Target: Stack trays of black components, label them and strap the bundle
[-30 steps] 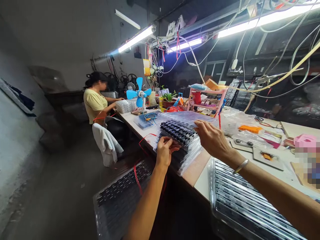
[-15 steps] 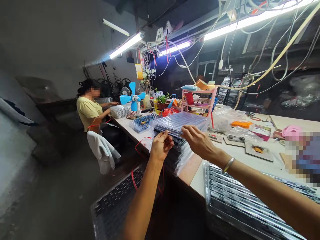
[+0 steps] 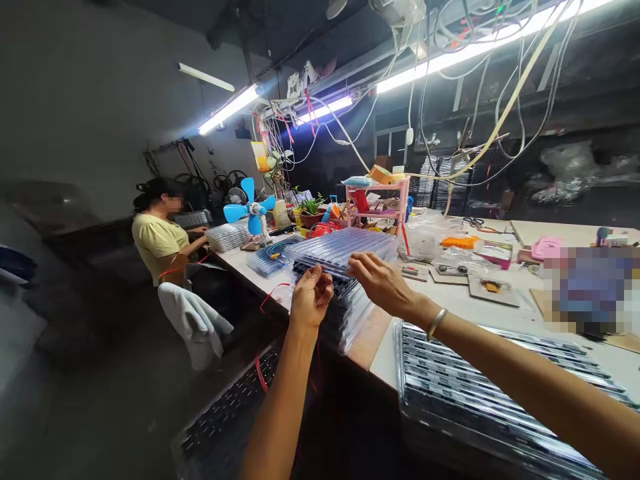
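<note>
A stack of clear ribbed plastic trays [image 3: 350, 245] lies on the table corner, over dark-filled trays. At its front edge, my left hand [image 3: 312, 297] is closed with thumb and fingertip pinched together; whatever is between them is too small to name. My right hand [image 3: 375, 277] has its fingers bent together against the near right edge of the clear trays, and its fingertips are partly hidden. Clear plastic film [image 3: 353, 327] hangs down the stack's side below the hands. In front of my right forearm sits a large tray of dark and silvery parts [image 3: 465, 380].
Another dark tray [image 3: 225, 407] with a red strap stands low at the left. A blue fan [image 3: 253, 208], a pink shelf [image 3: 377, 207] and tools line the table [image 3: 445, 300]. A person in yellow [image 3: 163, 243] works at the far left. Cables hang overhead.
The view has turned slightly right, so the scene sits further left. Both hands remain at the front of the tray stack, in nearly the same pose.
</note>
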Demonstrator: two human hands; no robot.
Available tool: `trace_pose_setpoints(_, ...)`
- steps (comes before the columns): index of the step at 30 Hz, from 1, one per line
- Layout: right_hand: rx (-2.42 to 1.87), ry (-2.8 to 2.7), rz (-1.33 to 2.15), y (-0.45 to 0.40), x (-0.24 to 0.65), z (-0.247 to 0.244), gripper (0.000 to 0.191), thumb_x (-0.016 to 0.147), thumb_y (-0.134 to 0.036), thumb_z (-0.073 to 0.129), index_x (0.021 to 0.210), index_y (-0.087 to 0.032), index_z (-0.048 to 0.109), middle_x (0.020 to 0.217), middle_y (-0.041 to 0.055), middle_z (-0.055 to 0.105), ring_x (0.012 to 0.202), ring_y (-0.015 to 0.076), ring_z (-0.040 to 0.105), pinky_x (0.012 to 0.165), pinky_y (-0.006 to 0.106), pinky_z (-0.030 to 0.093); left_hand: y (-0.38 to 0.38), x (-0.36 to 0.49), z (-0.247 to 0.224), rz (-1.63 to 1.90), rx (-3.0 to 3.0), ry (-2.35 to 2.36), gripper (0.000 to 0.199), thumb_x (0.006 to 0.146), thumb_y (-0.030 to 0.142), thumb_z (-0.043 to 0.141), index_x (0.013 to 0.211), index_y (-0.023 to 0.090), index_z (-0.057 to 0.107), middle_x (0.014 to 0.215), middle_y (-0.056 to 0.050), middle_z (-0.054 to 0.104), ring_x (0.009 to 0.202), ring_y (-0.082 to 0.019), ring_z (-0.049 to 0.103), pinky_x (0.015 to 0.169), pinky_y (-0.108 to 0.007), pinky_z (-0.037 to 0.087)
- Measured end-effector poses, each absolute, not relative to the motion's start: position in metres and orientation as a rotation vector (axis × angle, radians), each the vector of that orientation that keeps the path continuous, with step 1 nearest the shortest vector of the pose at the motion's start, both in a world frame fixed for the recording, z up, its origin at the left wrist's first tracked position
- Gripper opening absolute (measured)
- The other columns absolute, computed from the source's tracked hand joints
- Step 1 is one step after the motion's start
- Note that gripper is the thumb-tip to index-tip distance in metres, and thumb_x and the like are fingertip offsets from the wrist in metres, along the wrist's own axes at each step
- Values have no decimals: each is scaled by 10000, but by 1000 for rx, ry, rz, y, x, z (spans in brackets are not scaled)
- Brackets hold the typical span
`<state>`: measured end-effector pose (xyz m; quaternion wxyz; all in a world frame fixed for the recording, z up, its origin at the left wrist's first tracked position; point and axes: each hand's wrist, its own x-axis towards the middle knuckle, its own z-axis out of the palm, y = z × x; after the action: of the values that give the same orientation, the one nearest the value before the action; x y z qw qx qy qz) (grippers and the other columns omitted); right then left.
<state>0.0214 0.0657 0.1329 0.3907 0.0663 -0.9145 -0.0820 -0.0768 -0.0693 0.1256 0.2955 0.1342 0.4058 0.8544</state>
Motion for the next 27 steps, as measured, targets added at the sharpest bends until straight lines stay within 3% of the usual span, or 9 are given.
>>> trace_pose_setpoints(7, -42, -2269, -132, 67, 25, 150, 248, 974, -230, 336, 952, -157, 572, 1034, 125, 630, 924, 225, 554, 708, 313, 455, -61, -66, 124, 2282, 356, 1114, 178, 761, 206, 670, 729, 153, 503, 518, 27, 550, 353, -39, 438, 301, -123, 206)
trace_pose_setpoints(12, -73, -2114, 148, 83, 24, 166, 213, 973, -231, 327, 986, -170, 531, 1072, 137, 627, 927, 220, 576, 755, 328, 457, -65, -67, 121, 2278, 359, 1174, 249, 676, 219, 734, 693, 153, 494, 507, 31, 553, 347, -46, 458, 300, -128, 207)
trace_pose_setpoints(15, 17, -2023, 361, 92, 23, 166, 218, 972, -255, 324, 1092, -176, 488, 1040, 120, 629, 916, 210, 587, 777, 346, 470, -67, -69, 118, 2287, 367, 1187, 259, 655, 226, 742, 691, 156, 494, 500, 40, 549, 335, -41, 441, 302, -124, 210)
trace_pose_setpoints(17, 118, -2021, 418, 96, 23, 166, 294, 959, -297, 377, 1225, -185, 432, 1135, 119, 584, 1019, 211, 553, 854, 374, 461, -68, -70, 115, 2287, 370, 1190, 253, 647, 228, 744, 686, 151, 506, 497, 37, 550, 328, -42, 433, 294, -124, 199)
trace_pose_setpoints(19, 195, -2072, 365, 98, 24, 165, 455, 918, -339, 482, 1334, -195, 367, 1229, 124, 511, 1123, 223, 483, 934, 401, 428, -69, -71, 113, 2280, 368, 1192, 235, 645, 230, 747, 680, 132, 536, 493, 27, 549, 327, -42, 432, 287, -122, 192)
trace_pose_setpoints(21, 171, -2126, 229, 99, 25, 165, 530, 884, -343, 550, 1360, -195, 370, 1195, 123, 497, 1103, 235, 464, 940, 410, 424, -70, -71, 113, 2275, 359, 1191, 214, 651, 230, 747, 693, 105, 579, 494, 15, 549, 337, -39, 440, 286, -117, 193)
trace_pose_setpoints(27, 102, -2390, -245, 85, 32, 162, 380, 928, -340, 466, 1281, -201, 480, 1100, 119, 552, 975, 259, 476, 717, 358, 482, -68, -67, 116, 2318, 359, 1131, 161, 698, 209, 728, 745, 101, 619, 540, 16, 561, 375, -21, 444, 305, -107, 218)
